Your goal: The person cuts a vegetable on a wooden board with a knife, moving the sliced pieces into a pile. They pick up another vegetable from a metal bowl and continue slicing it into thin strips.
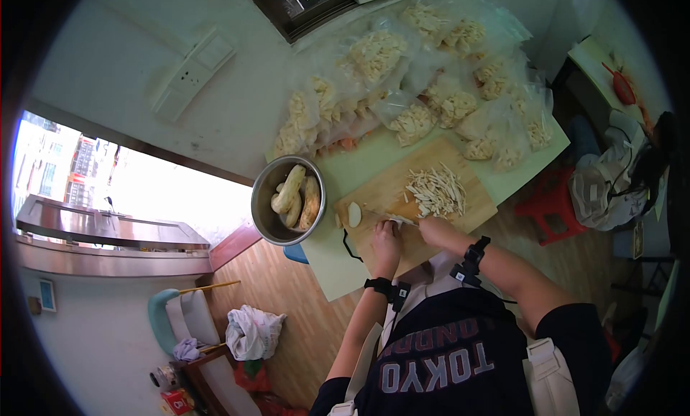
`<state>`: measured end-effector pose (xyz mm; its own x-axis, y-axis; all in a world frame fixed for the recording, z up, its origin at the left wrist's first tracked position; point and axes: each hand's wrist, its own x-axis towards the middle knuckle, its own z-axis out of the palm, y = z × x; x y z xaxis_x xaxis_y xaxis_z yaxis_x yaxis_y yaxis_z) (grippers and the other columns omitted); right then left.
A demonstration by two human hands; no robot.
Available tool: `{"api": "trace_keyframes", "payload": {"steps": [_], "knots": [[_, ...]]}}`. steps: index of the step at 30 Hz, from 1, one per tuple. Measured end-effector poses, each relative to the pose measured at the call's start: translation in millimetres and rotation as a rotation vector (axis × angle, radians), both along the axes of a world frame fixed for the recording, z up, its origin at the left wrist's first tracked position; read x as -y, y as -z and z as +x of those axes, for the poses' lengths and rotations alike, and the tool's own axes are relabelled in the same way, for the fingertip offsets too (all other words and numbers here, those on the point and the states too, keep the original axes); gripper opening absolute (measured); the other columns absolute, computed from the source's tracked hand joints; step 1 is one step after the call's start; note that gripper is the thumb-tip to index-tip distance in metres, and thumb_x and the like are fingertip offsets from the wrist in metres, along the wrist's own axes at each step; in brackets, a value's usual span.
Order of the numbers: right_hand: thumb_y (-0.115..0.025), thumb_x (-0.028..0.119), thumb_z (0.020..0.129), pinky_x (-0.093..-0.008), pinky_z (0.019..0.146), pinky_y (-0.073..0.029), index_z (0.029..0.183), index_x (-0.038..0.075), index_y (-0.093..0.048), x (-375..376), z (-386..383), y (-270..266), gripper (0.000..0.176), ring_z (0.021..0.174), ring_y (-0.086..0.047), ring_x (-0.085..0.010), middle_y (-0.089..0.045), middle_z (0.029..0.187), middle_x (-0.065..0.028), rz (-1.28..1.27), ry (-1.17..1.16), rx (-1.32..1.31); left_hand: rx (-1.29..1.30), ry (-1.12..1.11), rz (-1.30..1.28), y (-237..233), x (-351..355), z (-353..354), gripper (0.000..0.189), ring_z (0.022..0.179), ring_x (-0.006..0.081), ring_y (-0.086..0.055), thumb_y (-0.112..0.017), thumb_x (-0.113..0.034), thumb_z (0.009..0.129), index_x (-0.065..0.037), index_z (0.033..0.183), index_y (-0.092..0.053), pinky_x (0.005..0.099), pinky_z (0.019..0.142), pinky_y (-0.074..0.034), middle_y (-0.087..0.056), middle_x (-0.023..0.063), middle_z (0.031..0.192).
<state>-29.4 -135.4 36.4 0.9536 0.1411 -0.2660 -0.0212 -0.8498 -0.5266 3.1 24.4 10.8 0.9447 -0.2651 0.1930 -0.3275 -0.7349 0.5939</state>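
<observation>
On the wooden cutting board (471,179), my left hand (386,243) has its fingers bent down, pressing on pale vegetable pieces (397,217). My right hand (434,230) is closed around the handle of a knife (407,221), whose blade lies beside my left fingertips. The handle is mostly hidden by my fingers. A pale oval slice (354,214) rests near the board's left edge. Farther up the board is a heap of thin cut strips (438,191). To the left, a metal bowl (320,222) holds several peeled, long pale root vegetables (289,190).
Several clear plastic bags of cut pale pieces (377,55) crowd the back of the light green table (334,269). A red stool (550,208) stands to the right. A white bag (253,332) sits by a chair (164,319) at lower left.
</observation>
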Motion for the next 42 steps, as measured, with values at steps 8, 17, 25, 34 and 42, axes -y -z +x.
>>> {"api": "trace_keyframes", "payload": {"steps": [8,17,25,34,42], "knots": [[-0.052,0.014,0.077,-0.0443,0.059,-0.049,0.074,-0.004,-0.060,19,-19,-2,0.020,0.065,-0.061,-0.0366,-0.059,0.065,-0.0225,0.091,0.079,-0.011,-0.058,-0.005,0.004,-9,-2,-5,0.009,0.087,0.0331,-0.052,-0.056,-0.005,0.075,-0.002,0.082,-0.060,0.0395,0.074,-0.044,-0.057,0.0155,0.092],[-0.052,0.009,0.072,-0.0435,0.062,-0.049,0.073,-0.002,-0.061,19,-29,-38,0.014,0.070,-0.061,-0.0358,-0.061,0.071,-0.0210,-0.074,-0.065,-0.043,-0.057,0.012,-0.015,2,-3,-2,0.025,0.092,0.0376,-0.050,-0.055,-0.001,0.072,-0.001,0.098,-0.058,0.0412,0.082,-0.042,-0.055,0.0188,0.102],[-0.052,0.014,0.076,-0.0435,0.060,-0.048,0.071,-0.001,-0.061,1,-3,6,0.018,0.067,-0.061,-0.0369,-0.059,0.069,-0.0228,0.011,0.066,-0.006,-0.050,-0.011,0.026,5,-3,-2,0.018,0.091,0.0350,-0.051,-0.056,-0.003,0.073,-0.001,0.090,-0.059,0.0402,0.079,-0.043,-0.056,0.0172,0.098],[-0.050,0.015,0.077,-0.0448,0.058,-0.048,0.076,-0.001,-0.059,39,-24,-23,0.018,0.066,-0.061,-0.0360,-0.060,0.069,-0.0204,-0.121,-0.117,-0.041,-0.049,-0.036,-0.015,5,-5,-4,0.009,0.086,0.0322,-0.053,-0.057,-0.008,0.076,-0.004,0.083,-0.060,0.0397,0.073,-0.044,-0.058,0.0136,0.091],[-0.048,0.008,0.074,-0.0447,0.060,-0.049,0.086,-0.002,-0.056,27,-42,-32,0.017,0.069,-0.061,-0.0370,-0.061,0.072,-0.0196,-0.119,-0.070,-0.070,-0.039,-0.040,0.021,7,-5,-5,0.019,0.090,0.0344,-0.053,-0.057,-0.010,0.075,-0.004,0.093,-0.059,0.0410,0.076,-0.044,-0.057,0.0154,0.096]]}}
